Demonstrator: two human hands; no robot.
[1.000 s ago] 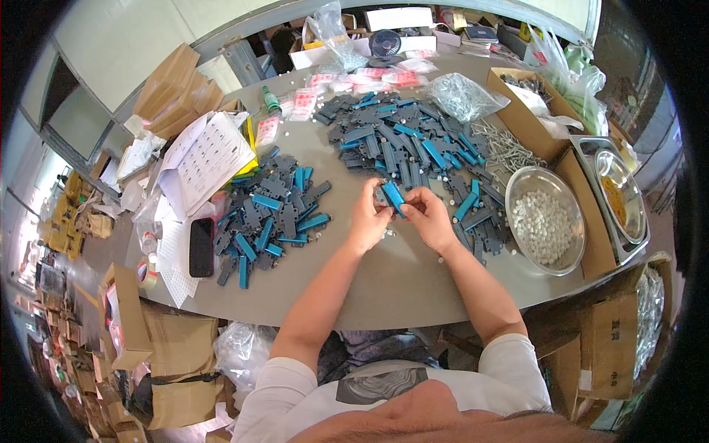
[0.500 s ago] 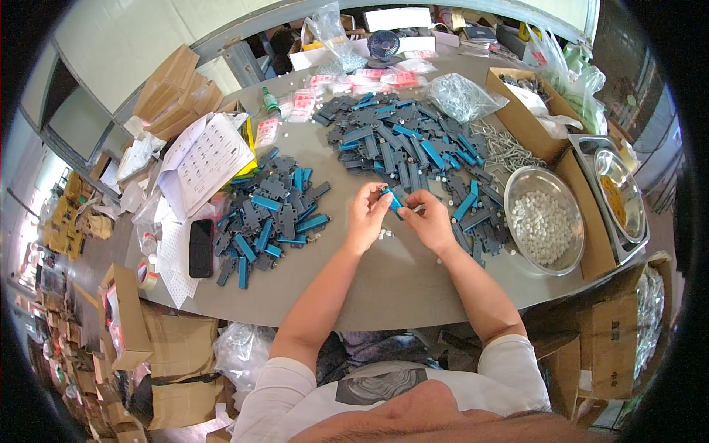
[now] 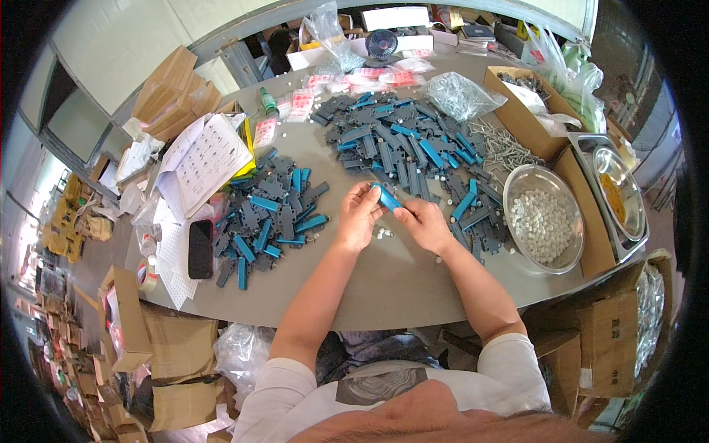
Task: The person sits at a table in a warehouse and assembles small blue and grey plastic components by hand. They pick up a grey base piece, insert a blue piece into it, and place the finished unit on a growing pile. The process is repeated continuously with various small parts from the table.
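Mostly blue, slim and oblong, the held piece (image 3: 387, 198); aslant.

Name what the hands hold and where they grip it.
A blue piece: the left hand at its far end, the right hand at its near end.

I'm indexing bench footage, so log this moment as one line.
left hand: holding blue part | right hand: on its lower-right end | beyond: blue-and-grey pile | right: metal bowl, white pieces inside
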